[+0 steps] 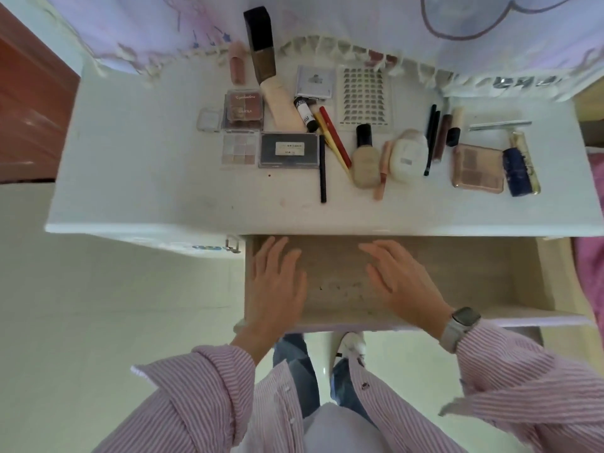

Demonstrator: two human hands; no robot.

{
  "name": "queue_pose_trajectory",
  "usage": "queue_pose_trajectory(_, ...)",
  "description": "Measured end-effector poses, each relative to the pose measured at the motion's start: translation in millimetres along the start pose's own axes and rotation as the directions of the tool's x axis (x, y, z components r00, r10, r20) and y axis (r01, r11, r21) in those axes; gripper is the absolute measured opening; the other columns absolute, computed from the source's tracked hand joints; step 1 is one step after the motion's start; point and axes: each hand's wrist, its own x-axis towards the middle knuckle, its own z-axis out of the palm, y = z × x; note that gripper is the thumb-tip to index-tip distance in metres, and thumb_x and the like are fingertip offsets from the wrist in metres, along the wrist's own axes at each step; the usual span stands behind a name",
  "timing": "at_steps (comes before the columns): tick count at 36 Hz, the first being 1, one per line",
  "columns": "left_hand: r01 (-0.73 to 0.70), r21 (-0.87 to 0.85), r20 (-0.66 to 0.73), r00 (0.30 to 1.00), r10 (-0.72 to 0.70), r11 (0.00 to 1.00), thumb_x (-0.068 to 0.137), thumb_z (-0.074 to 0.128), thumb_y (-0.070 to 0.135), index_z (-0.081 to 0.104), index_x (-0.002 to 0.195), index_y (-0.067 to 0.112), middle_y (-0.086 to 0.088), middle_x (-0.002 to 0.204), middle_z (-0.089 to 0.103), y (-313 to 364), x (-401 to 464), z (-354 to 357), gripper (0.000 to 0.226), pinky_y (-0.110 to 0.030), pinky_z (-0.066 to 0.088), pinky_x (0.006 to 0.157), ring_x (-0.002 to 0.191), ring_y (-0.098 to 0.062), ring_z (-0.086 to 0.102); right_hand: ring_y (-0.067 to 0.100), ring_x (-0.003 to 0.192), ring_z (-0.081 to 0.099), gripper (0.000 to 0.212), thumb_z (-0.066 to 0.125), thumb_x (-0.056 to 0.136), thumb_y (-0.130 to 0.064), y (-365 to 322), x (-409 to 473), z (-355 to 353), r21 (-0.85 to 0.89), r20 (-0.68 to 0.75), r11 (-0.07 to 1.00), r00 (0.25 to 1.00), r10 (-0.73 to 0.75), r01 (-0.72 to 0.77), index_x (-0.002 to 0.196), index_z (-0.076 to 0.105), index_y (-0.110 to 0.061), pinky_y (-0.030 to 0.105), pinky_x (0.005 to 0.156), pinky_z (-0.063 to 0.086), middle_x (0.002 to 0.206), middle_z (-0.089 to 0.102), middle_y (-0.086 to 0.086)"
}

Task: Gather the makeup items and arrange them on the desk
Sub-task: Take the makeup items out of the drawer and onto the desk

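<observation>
Makeup (359, 132) lies spread across the desk (130, 178), upper frame. Below, I see my left hand (277, 282) and right hand (402, 282) flat, fingers straight, holding nothing, over the bare-looking drawer (490, 276). Gathering seems finished; next, I judge, tidy the rows.

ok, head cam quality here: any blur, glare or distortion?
Head view: strong wide-angle bending, the desk edge curves. Both hands, left hand and right hand, are slightly soft over the open drawer. Floor tiles look washed out; labels on the makeup are mostly unreadable.
</observation>
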Motion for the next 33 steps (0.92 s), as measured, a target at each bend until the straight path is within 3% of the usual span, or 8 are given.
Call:
queue_pose_trajectory(3,-0.101,0.026,0.201,0.975,0.094,0.995,0.084,0.037,0.048,0.057,0.111,0.018,-0.006,0.117,0.06,27,-34,23,0.045,-0.043,0.05,0.084,0.104,-0.025,0.057,0.028,0.093,0.061,0.042,0.036,0.09,-0.033,37,-58,9,-0.129,0.305,0.992,0.952,0.027,0.014,0.116,0.057,-0.009,0.037,0.078,0.049,0.11,0.061,0.007)
queue_pose_trajectory(6,-0.149,0.018,0.345,0.929,0.134,0.989,0.08,0.038,0.062,0.063,0.109,0.021,0.003,0.107,0.066,47,-58,46,0.056,-0.035,0.049,0.079,0.095,-0.018,0.062,0.024,0.112,0.054,0.052,0.054,0.088,-0.04,75,-102,16,-0.25,0.467,0.967,0.871,0.154,-0.036,0.134,0.044,-0.018,0.039,0.093,0.042,0.127,0.054,-0.001)
queue_pose_trajectory(12,-0.224,0.261,0.245,0.956,0.16,0.939,0.084,0.047,0.042,0.067,0.081,0.018,0.002,0.079,0.067,57,-63,75,0.031,-0.033,0.047,0.062,0.069,-0.02,0.061,0.025,0.062,0.063,0.035,0.086,0.058,-0.015,131,-123,16,-0.451,0.213,0.888,0.956,0.201,-0.087,0.086,0.067,-0.013,0.035,0.057,0.052,0.073,0.066,0.002)
queue_pose_trajectory(18,-0.238,0.348,0.203,0.963,0.174,0.907,0.086,0.031,0.038,0.064,0.075,0.015,-0.002,0.072,0.063,60,-59,72,0.042,-0.033,0.048,0.063,0.066,-0.023,0.058,0.023,0.055,0.055,0.026,0.083,0.061,-0.015,141,-124,8,-0.457,0.123,0.89,0.99,0.066,-0.002,0.073,0.061,-0.014,0.03,0.052,0.042,0.065,0.06,-0.001)
queue_pose_trajectory(22,-0.22,0.346,0.194,0.968,0.159,0.912,0.088,0.034,0.039,0.064,0.079,0.015,-0.002,0.075,0.064,62,-49,70,0.039,-0.034,0.046,0.065,0.069,-0.023,0.058,0.025,0.068,0.057,0.023,0.081,0.065,-0.02,151,-117,5,-0.499,0.088,0.865,0.996,-0.006,0.05,0.076,0.061,-0.015,0.036,0.065,0.036,0.073,0.062,-0.001)
queue_pose_trajectory(26,-0.143,0.346,0.018,0.989,0.146,0.927,0.077,0.071,0.035,0.063,0.084,0.013,-0.008,0.089,0.065,65,-40,68,0.024,-0.043,0.04,0.081,0.084,-0.028,0.057,0.029,0.08,0.058,0.036,0.082,0.063,-0.027,153,-105,-2,-0.534,0.01,0.845,0.999,-0.039,0.038,0.09,0.062,-0.015,0.038,0.075,0.028,0.089,0.063,0.005)
queue_pose_trajectory(30,-0.136,0.39,-0.008,0.988,0.151,0.911,0.064,0.08,0.037,0.05,0.114,0.015,-0.016,0.129,0.049,65,-22,62,0.063,-0.057,0.016,0.106,0.123,-0.035,0.039,0.033,0.109,0.047,0.075,0.085,0.057,-0.031,156,-91,-6,-0.557,-0.056,0.83,0.998,-0.028,-0.008,0.121,0.048,-0.018,0.05,0.086,0.036,0.121,0.052,0.013)
queue_pose_trajectory(33,-0.17,0.408,0.028,0.984,0.174,0.897,0.058,0.083,0.042,0.035,0.135,0.018,-0.015,0.146,0.027,65,-7,55,0.094,-0.06,0.006,0.109,0.135,-0.036,0.023,0.036,0.13,0.03,0.101,0.086,0.054,-0.034,158,-80,-10,-0.559,-0.046,0.829,0.999,0.0,-0.026,0.137,0.034,-0.015,0.063,0.101,0.025,0.142,0.032,0.016)
